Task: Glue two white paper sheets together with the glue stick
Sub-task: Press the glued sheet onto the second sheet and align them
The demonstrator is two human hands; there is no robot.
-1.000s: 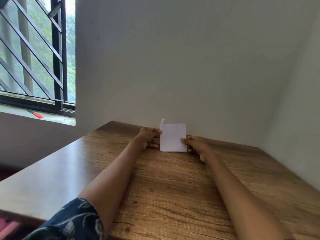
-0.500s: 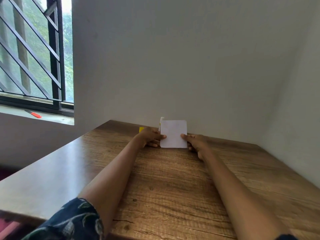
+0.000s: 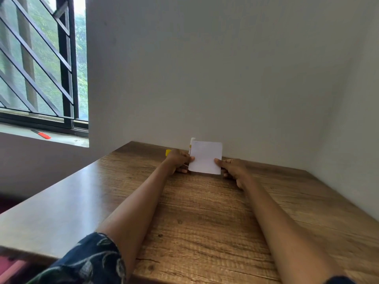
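While the left hand (image 3: pixel 178 160) pinches the left edge of the paper (image 3: pixel 205 157), the right hand (image 3: pixel 232 168) pinches its right edge. It stands upright at the far side of the tabletop (image 3: pixel 205 222), near the wall.

The white paper (image 3: pixel 205 157), held upright at the far end of the desk (image 3: pixel 205 222), hides whether it is one sheet or two. Behind its left edge only a white tip and a bit of yellow of the glue stick (image 3: pixel 192 141) show. A small yellow thing (image 3: pixel 168 152) behind the left hand (image 3: pixel 178 160) is mostly covered. The fingers (image 3: pixel 225 174) of the right hand (image 3: pixel 232 170) are tucked behind the paper. The desk's near edge is cut off.
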